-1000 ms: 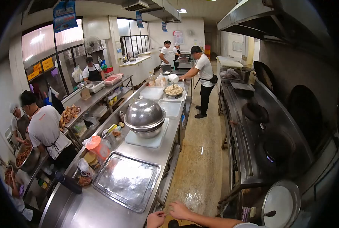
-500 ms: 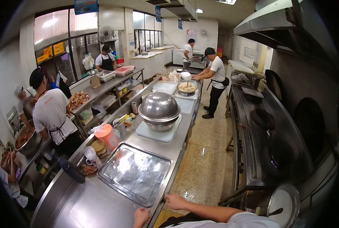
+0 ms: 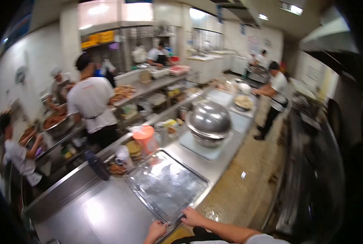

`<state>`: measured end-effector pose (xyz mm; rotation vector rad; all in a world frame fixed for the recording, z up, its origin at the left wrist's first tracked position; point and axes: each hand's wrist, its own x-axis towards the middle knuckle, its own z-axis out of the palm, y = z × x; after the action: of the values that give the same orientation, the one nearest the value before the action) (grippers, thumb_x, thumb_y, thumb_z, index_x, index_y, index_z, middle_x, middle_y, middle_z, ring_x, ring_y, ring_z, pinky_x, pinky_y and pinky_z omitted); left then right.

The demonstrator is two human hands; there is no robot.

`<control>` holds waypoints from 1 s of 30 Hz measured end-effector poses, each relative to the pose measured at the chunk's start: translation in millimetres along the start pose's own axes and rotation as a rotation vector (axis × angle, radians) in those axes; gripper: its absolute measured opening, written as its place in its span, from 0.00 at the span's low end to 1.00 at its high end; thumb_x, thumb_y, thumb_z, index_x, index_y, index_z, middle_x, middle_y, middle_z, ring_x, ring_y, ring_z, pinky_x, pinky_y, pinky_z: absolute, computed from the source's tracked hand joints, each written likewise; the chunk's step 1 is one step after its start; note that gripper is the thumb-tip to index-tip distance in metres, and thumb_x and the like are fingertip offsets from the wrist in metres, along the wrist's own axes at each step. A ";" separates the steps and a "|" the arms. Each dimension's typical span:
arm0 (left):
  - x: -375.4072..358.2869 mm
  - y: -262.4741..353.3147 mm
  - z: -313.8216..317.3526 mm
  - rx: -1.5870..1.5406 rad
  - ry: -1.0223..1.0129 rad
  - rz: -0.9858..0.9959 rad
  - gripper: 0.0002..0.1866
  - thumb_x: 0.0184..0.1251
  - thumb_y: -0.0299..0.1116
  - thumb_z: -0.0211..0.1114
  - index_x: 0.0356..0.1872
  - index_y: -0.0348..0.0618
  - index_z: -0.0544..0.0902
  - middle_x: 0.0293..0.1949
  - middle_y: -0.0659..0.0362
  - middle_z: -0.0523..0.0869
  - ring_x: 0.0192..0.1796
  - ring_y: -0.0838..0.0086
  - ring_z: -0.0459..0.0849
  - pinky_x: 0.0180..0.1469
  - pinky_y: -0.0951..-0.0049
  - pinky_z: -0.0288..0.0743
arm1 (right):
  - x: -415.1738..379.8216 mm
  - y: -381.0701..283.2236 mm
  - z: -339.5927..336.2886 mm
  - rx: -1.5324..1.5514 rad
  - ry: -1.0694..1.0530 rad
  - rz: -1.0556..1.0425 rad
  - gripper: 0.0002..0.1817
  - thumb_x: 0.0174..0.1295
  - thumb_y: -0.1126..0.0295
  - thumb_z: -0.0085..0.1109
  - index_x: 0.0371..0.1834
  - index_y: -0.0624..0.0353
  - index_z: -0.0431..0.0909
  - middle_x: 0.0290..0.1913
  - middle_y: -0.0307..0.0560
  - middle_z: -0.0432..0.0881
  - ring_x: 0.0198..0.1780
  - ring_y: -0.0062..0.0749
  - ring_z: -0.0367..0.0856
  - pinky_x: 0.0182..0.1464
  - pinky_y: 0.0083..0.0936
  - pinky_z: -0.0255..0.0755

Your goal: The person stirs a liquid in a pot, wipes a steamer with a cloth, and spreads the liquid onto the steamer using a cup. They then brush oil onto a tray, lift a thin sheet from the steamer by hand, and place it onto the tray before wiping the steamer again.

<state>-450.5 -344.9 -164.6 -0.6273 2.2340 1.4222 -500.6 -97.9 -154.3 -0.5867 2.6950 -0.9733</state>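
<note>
My left hand (image 3: 157,230) is at the near edge of the steel counter (image 3: 96,211), close to the near corner of a shiny rectangular metal tray (image 3: 165,185). Its fingers are curled together; whatever they hold is too small or hidden to name. Just to its right, my right hand (image 3: 192,217) has its fingers bent at the counter's right edge, beside the tray's rim. Blur hides what is between them. The tray lies flat, with nothing large on it.
Beyond the tray, a metal bowl covered by a domed bowl (image 3: 209,120) stands on a white board. An orange pitcher (image 3: 144,137), plastic bags and a dark bottle (image 3: 96,164) line the left side. Several co-workers stand around; a stove (image 3: 311,171) runs along the right.
The view has swung left, so the scene sits further right and is blurred. Both hands stay near the tray's near corner, with the left hand slightly closer to it.
</note>
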 end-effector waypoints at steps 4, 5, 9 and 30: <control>16.0 -11.4 15.1 -0.078 0.004 -0.076 0.26 0.69 0.39 0.74 0.56 0.24 0.79 0.35 0.50 0.90 0.29 0.67 0.91 0.28 0.66 0.86 | 17.8 19.3 -17.1 -0.081 -0.131 -0.128 0.24 0.63 0.61 0.63 0.59 0.63 0.79 0.57 0.65 0.78 0.61 0.63 0.79 0.63 0.50 0.75; 17.3 -10.8 19.0 -0.078 0.004 -0.086 0.29 0.70 0.39 0.73 0.59 0.22 0.76 0.37 0.48 0.90 0.29 0.66 0.90 0.28 0.65 0.85 | 16.9 19.5 -25.7 -0.096 -0.161 -0.146 0.24 0.63 0.62 0.63 0.59 0.64 0.79 0.57 0.66 0.77 0.60 0.64 0.80 0.63 0.51 0.76; -7.9 19.8 28.0 0.120 0.205 0.020 0.16 0.65 0.43 0.70 0.38 0.39 0.91 0.26 0.48 0.90 0.25 0.58 0.89 0.31 0.59 0.82 | 36.9 48.2 -25.1 -0.235 -0.275 -0.105 0.22 0.62 0.63 0.62 0.56 0.65 0.80 0.56 0.68 0.78 0.56 0.68 0.82 0.60 0.55 0.78; 33.4 0.0 92.8 -0.364 0.279 -0.052 0.08 0.69 0.24 0.66 0.36 0.25 0.81 0.29 0.46 0.89 0.30 0.62 0.93 0.30 0.64 0.88 | 47.1 58.6 -88.5 -0.379 -0.413 -0.116 0.17 0.66 0.62 0.56 0.42 0.66 0.84 0.54 0.69 0.82 0.49 0.64 0.88 0.51 0.55 0.83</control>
<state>-467.9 -265.0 -219.8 -1.0520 2.1507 1.8291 -589.3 -27.6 -128.5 -0.9099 2.4898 -0.3071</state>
